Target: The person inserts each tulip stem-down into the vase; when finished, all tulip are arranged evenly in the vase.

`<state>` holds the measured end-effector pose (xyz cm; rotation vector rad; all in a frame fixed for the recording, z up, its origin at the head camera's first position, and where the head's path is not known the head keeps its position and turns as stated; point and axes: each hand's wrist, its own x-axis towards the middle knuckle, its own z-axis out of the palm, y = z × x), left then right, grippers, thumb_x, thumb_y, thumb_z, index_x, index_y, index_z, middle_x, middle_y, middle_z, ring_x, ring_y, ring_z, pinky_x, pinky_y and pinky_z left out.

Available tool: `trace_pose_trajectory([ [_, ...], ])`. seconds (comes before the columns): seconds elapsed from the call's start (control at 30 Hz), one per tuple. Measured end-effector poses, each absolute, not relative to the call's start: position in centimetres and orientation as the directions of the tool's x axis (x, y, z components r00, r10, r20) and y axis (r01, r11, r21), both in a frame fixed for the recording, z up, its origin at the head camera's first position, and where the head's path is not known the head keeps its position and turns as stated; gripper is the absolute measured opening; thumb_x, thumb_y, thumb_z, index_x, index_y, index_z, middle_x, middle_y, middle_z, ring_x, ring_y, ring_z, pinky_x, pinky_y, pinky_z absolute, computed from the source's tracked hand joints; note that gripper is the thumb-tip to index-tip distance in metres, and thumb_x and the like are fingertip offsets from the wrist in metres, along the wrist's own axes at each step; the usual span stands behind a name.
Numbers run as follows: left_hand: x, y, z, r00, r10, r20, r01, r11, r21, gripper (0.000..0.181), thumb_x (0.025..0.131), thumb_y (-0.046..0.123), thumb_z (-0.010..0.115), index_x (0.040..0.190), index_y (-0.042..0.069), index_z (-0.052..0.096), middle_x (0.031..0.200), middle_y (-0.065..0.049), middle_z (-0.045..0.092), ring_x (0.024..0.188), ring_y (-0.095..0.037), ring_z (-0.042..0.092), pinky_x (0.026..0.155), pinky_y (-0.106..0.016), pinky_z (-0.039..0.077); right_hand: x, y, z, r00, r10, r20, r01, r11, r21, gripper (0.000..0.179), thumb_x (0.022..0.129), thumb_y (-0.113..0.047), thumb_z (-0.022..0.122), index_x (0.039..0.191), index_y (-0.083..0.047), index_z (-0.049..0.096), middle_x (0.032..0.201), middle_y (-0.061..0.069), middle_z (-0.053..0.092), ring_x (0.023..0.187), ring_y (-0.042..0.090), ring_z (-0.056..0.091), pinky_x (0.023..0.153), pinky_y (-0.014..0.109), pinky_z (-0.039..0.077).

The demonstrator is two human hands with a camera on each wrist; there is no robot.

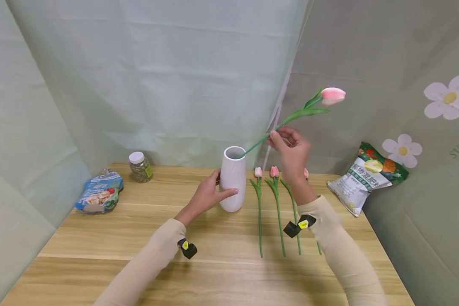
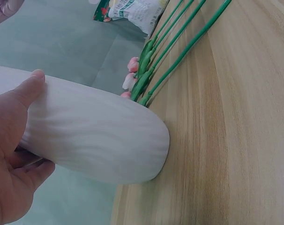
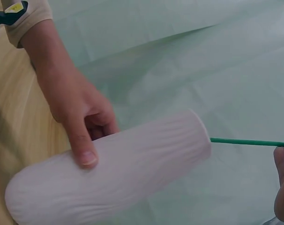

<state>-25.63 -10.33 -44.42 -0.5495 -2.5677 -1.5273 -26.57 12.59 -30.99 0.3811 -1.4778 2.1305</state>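
Observation:
A white ribbed vase (image 1: 233, 180) stands upright on the wooden table (image 1: 137, 238). My left hand (image 1: 206, 193) holds its side, thumb across the front and fingers behind it, as the left wrist view also shows. Between the thumb and fingers of my right hand (image 1: 293, 153) is the green stem of a pink tulip (image 1: 332, 96). The stem slants down to the left, its lower end at the vase mouth; the flower points up and right. In the right wrist view the stem (image 3: 247, 141) meets the vase rim.
Several more tulips (image 1: 277, 199) lie side by side right of the vase, partly under my right forearm. A fertilizer bag (image 1: 367, 178) leans at the right edge. On the left are a lidded jar (image 1: 140, 169) and a blue package (image 1: 100, 192). Cloth curtains (image 1: 199, 76) hang behind.

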Motion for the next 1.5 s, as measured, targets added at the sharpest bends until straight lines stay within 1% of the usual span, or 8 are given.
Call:
trace_pose_trajectory([
  [0.23,-25.6,-10.3,-44.5,-0.928,0.259,0.267,0.358,0.426,0.831,0.085,0.084,0.040,0.086,0.148,0.002,0.045,0.137,-0.018,0.061,0.127,-0.032,0.060,0.108,-0.053,0.049,-26.3,12.0,-32.4,-0.846,0.223,0.484,-0.530,-0.253,-0.809,0.009,0.090,0.003,0.075,0.095,0.001,0.068,0.083,0.006,0.069,0.071,0.018,0.074,0.078,0.035,0.064],
  [0.4,-25.5,-10.3,-44.3,-0.931,0.258,0.257,0.349,0.430,0.833,0.086,0.085,0.040,0.085,0.149,0.001,0.043,0.139,-0.019,0.060,0.128,-0.033,0.059,0.108,-0.054,0.048,-26.4,11.4,-33.1,-0.847,0.198,0.493,-0.528,-0.216,-0.821,0.014,0.090,0.002,0.075,0.100,0.008,0.067,0.084,0.003,0.071,0.073,0.016,0.074,0.070,0.030,0.064],
  [0.57,-25.5,-10.3,-44.2,-0.927,0.263,0.268,0.362,0.432,0.826,0.085,0.085,0.040,0.085,0.149,0.001,0.043,0.139,-0.019,0.060,0.128,-0.032,0.059,0.108,-0.052,0.049,-26.5,10.8,-33.8,-0.849,0.167,0.501,-0.523,-0.134,-0.842,0.017,0.091,0.000,0.075,0.101,0.012,0.067,0.081,-0.002,0.073,0.074,0.012,0.071,0.062,0.025,0.060],
  [0.77,-25.6,-10.3,-44.2,-0.925,0.267,0.272,0.368,0.440,0.819,0.083,0.085,0.040,0.084,0.148,0.002,0.045,0.137,-0.017,0.062,0.126,-0.030,0.061,0.107,-0.048,0.051,-26.7,10.3,-34.7,-0.844,0.114,0.524,-0.529,-0.020,-0.848,0.019,0.090,-0.005,0.078,0.101,0.010,0.071,0.083,-0.002,0.072,0.072,0.009,0.068,0.059,0.021,0.057],
  [1.13,-25.4,-10.3,-44.2,-0.930,0.268,0.251,0.351,0.449,0.822,0.084,0.086,0.039,0.084,0.150,0.004,0.043,0.138,-0.016,0.061,0.127,-0.028,0.060,0.108,-0.046,0.051,-26.6,10.0,-35.8,-0.878,0.021,0.478,-0.473,0.114,-0.874,0.018,0.091,-0.009,0.078,0.101,0.006,0.075,0.088,0.009,0.074,0.072,0.013,0.067,0.058,0.027,0.058],
  [1.23,-25.4,-10.3,-44.1,-0.932,0.266,0.245,0.345,0.454,0.821,0.084,0.086,0.039,0.083,0.150,0.003,0.042,0.139,-0.016,0.060,0.128,-0.029,0.060,0.108,-0.046,0.051,-26.6,10.1,-35.8,-0.877,0.018,0.480,-0.476,0.106,-0.873,0.018,0.091,-0.009,0.078,0.100,0.007,0.075,0.089,0.009,0.073,0.074,0.010,0.067,0.058,0.029,0.058],
  [1.37,-25.3,-10.2,-44.0,-0.938,0.260,0.229,0.329,0.462,0.823,0.084,0.087,0.040,0.083,0.151,0.004,0.042,0.140,-0.016,0.059,0.129,-0.029,0.059,0.109,-0.046,0.050,-26.5,10.2,-35.7,-0.872,0.017,0.489,-0.485,0.100,-0.869,0.019,0.091,-0.012,0.078,0.100,0.005,0.075,0.089,0.009,0.073,0.074,0.010,0.066,0.061,0.036,0.059],
  [1.5,-25.3,-10.2,-44.0,-0.939,0.261,0.226,0.327,0.462,0.824,0.085,0.087,0.040,0.083,0.151,0.005,0.041,0.141,-0.016,0.059,0.130,-0.029,0.059,0.109,-0.047,0.050,-26.5,10.1,-35.5,-0.880,0.010,0.475,-0.471,0.110,-0.875,0.021,0.091,-0.015,0.079,0.102,0.003,0.077,0.090,0.009,0.073,0.073,0.013,0.066,0.060,0.034,0.059],
])
